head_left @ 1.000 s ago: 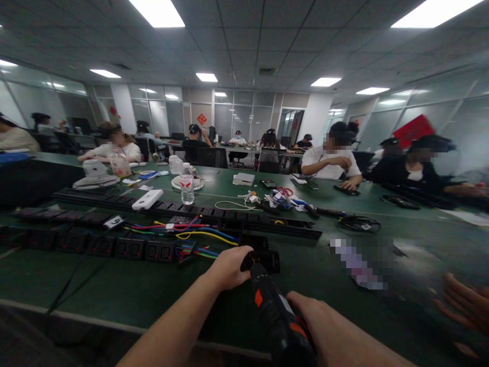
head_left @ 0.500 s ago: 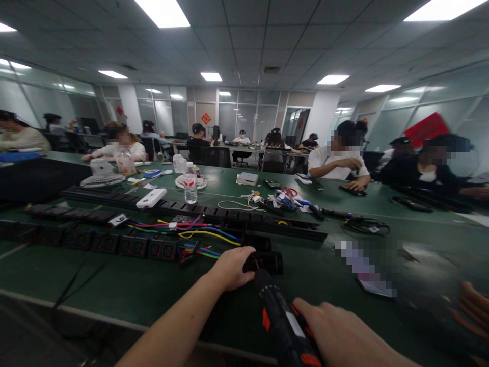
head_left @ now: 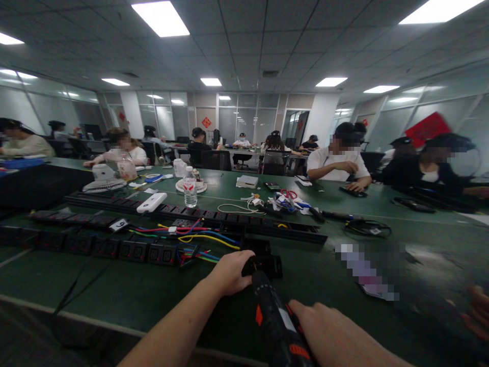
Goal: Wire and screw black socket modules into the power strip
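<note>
Green table [head_left: 305,300]: left hand [head_left: 230,272] grips black housing [head_left: 269,265], right hand [head_left: 315,326] holds power driver [head_left: 277,318], nose at housing. Coloured wires [head_left: 210,239] lie left.

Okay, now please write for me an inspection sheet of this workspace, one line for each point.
Surface: green table.
Work things: socket strips; black part at the driver's tip.
Clutter: bottle, white box, red scissors among small items.
Hands: left holds the black part; right grips the driver.
Cables: coloured wires by the strips; white cord; black cable, coiled.
Surroundings: people seated around; another person's hand at the right edge, blurred.
</note>
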The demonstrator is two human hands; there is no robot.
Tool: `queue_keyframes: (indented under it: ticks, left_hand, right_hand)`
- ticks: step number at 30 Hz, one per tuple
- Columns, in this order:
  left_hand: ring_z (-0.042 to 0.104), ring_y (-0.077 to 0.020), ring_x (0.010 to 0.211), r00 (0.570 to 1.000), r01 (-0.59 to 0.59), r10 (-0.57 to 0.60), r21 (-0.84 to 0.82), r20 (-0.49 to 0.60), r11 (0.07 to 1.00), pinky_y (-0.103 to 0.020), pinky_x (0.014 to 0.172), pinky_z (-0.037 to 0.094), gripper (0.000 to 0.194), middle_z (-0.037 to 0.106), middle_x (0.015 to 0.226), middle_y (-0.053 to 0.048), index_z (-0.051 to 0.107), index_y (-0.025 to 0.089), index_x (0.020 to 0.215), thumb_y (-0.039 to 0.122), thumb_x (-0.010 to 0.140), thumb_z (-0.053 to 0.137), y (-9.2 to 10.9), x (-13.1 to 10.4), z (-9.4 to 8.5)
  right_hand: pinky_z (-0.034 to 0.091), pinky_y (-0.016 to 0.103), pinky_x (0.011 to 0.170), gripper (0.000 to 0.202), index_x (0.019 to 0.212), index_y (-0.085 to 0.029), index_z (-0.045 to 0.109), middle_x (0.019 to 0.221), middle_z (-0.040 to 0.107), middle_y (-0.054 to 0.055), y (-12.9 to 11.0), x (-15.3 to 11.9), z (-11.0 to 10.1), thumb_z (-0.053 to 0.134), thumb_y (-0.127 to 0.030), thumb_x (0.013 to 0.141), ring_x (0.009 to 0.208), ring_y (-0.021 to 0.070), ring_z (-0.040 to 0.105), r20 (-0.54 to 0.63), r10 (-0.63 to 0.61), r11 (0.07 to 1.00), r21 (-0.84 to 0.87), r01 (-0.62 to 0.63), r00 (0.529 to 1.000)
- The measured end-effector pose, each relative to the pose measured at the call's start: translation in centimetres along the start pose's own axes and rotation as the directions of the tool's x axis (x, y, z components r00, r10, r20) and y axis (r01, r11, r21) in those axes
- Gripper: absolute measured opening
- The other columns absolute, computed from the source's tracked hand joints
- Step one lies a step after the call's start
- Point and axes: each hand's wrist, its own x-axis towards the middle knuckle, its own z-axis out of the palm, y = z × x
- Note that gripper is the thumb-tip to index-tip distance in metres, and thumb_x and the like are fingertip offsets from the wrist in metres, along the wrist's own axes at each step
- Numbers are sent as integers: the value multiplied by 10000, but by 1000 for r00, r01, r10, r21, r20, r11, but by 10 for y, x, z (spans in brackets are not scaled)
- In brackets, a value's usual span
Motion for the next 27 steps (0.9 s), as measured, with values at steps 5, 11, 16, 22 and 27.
queue_keyframes:
  ticks: [5,11,16,22,27]
  left_hand:
    - [639,-238,1087,1000,-3,2,-18,-15,1000,-331,964,486,420,671,1208,-61,562,234,1213,278,808,668,0,0,0]
    - [642,-234,1081,1000,-8,7,-22,-16,1000,-323,950,490,422,678,1185,-56,560,237,1218,259,809,659,1,0,-1]
    - [646,-235,1062,1000,-9,9,-21,-14,1000,-330,937,495,423,679,1185,-65,552,229,1232,272,822,649,2,0,-2]
    - [648,-231,1052,1000,-17,17,-30,-19,999,-325,928,498,418,682,1164,-61,553,232,1226,267,820,649,-1,0,0]
    - [646,-242,1076,1000,-16,15,-29,-20,999,-336,949,495,438,677,1181,-63,552,233,1242,266,818,653,-3,0,2]
  right_hand:
    - [572,360,782,419,1119,-174,685,1072,731,163,-3,0,-3,742,-298,723,962,326,713,-45,-42,999,-4,42,998]
    - [585,349,731,372,1066,-173,694,1019,748,156,-2,3,-3,736,-292,716,893,315,731,-34,-44,997,64,46,998]
    - [582,337,742,346,1050,-181,693,997,758,133,-4,1,-5,687,-161,705,876,299,734,-88,-49,998,32,52,995]
    - [586,329,732,348,1063,-185,695,991,761,123,-8,0,-9,680,-151,717,878,301,737,-72,-55,998,21,57,996]
    - [584,320,749,354,1052,-191,698,986,761,115,-6,3,-6,709,-162,700,878,295,737,-47,-65,997,49,68,997]
